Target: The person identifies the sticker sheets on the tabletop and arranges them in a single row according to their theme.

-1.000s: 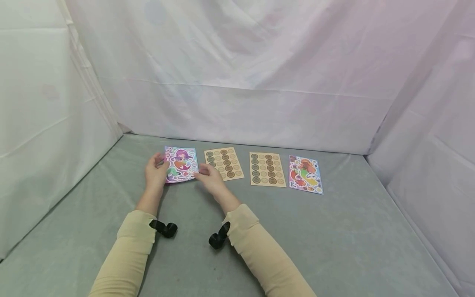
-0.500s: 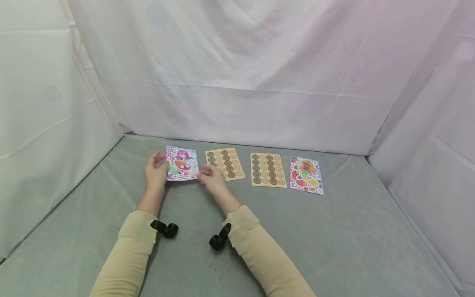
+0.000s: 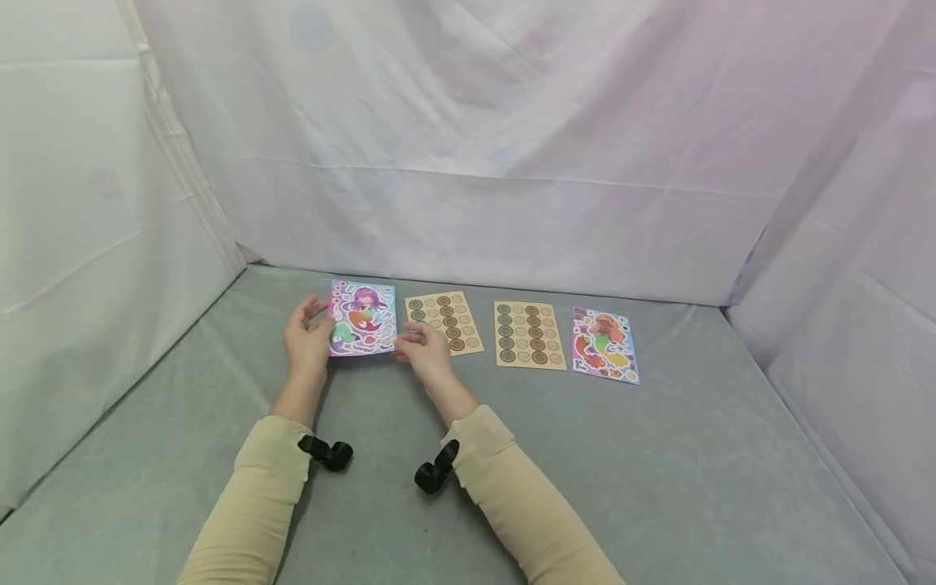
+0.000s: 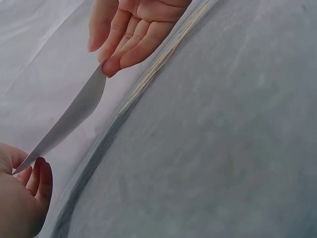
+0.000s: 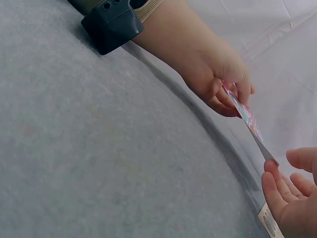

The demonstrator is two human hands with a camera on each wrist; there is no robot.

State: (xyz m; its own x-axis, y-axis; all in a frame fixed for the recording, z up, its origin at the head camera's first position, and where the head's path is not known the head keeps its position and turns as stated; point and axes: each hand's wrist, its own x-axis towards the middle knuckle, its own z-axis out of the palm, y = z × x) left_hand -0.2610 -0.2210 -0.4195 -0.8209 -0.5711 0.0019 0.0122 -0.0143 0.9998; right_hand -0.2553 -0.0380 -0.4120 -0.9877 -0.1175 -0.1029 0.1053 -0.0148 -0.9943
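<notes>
A colourful mermaid sticker sheet point(image 3: 363, 318) is held up between both hands, its lower edge over the grey table. My left hand point(image 3: 306, 337) pinches its left edge between thumb and fingers; the right wrist view shows this pinch on the sheet point(image 5: 247, 116). At the opposite edge, the fingertips of my right hand point(image 3: 426, 351) touch the lower right corner, while the thumb stands apart from the sheet. In the left wrist view the plain pale underside of the sheet point(image 4: 74, 111) shows, slightly bowed.
To the right lie two tan sheets of round stickers, the nearer one point(image 3: 461, 313) partly behind my right hand and the other point(image 3: 529, 335) beyond it. Another mermaid sticker sheet point(image 3: 605, 345) lies rightmost. White cloth point(image 3: 468, 162) hangs behind the grey table point(image 3: 658, 487).
The mermaid sheet has risen and shifted slightly right, facing the head camera more. My right hand has moved a little right with its edge; my left hand has hardly moved.
</notes>
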